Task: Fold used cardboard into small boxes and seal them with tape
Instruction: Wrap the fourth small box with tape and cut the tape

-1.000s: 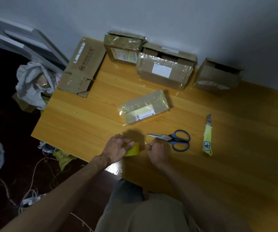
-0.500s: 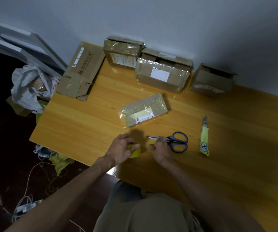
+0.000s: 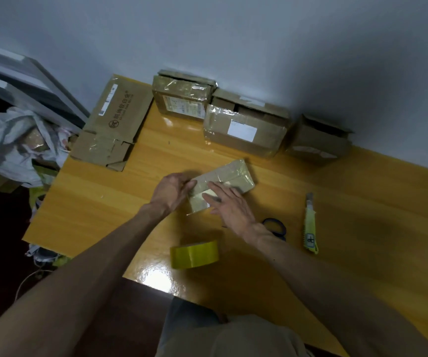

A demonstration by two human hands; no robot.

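Observation:
A small taped cardboard box (image 3: 236, 173) lies in the middle of the wooden table (image 3: 362, 215). My left hand (image 3: 171, 190) holds its left end, fingers curled against the side. My right hand (image 3: 229, 204) lies flat on the box's top, fingers straight and pressing down. A roll of yellow tape (image 3: 195, 254) stands free on the table near the front edge, between my forearms.
Blue-handled scissors (image 3: 276, 226) lie partly under my right wrist, with a yellow utility knife (image 3: 310, 226) to their right. Three taped boxes (image 3: 243, 127) and a flattened carton (image 3: 112, 124) line the wall. A white bag (image 3: 20, 143) sits off the table's left edge.
Both hands have let go of the tape roll and moved forward onto the small box. The roll now stands alone near the table's front edge.

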